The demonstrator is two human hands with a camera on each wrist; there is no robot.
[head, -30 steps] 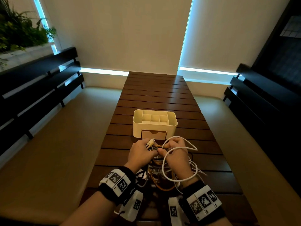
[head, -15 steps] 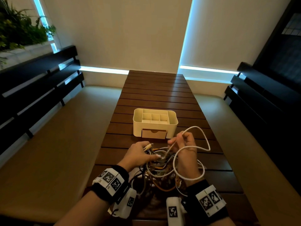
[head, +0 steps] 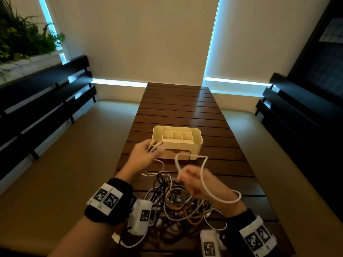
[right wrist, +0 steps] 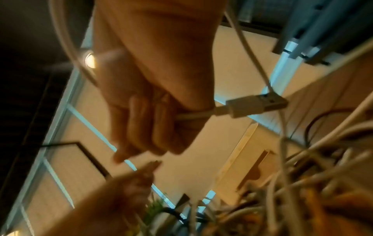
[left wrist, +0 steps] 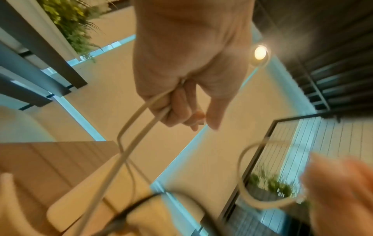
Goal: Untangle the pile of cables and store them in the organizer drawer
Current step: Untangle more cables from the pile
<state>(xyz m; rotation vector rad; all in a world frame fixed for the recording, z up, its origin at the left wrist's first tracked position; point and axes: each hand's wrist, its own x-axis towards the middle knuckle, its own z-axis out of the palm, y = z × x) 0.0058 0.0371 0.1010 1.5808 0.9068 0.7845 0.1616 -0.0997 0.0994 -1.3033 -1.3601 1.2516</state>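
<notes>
A tangled pile of cables (head: pixel 178 206) in white, black and orange lies on the wooden table in front of me. My left hand (head: pixel 148 152) is raised beside the cream organizer (head: pixel 196 143) and grips white cable ends with small plugs (head: pixel 154 144). In the left wrist view its fingers (left wrist: pixel 177 103) curl round a doubled white cable (left wrist: pixel 131 127). My right hand (head: pixel 193 182) hovers over the pile, fist closed on a white USB cable (head: pixel 202 175) that loops round the wrist. The right wrist view shows its USB plug (right wrist: pixel 256 105) sticking out of the fist (right wrist: pixel 153 127). The organizer's drawer (head: pixel 176 153) looks closed.
The slatted table (head: pixel 178 108) stretches away behind the organizer. Cushioned benches with dark slatted backs (head: pixel 46 101) run along both sides. A planter with greenery (head: pixel 22 38) stands at the far left.
My left hand has lifted away from the pile toward the organizer's left corner, drawing the cable ends with it. My right hand has come down and nearer with the white loop.
</notes>
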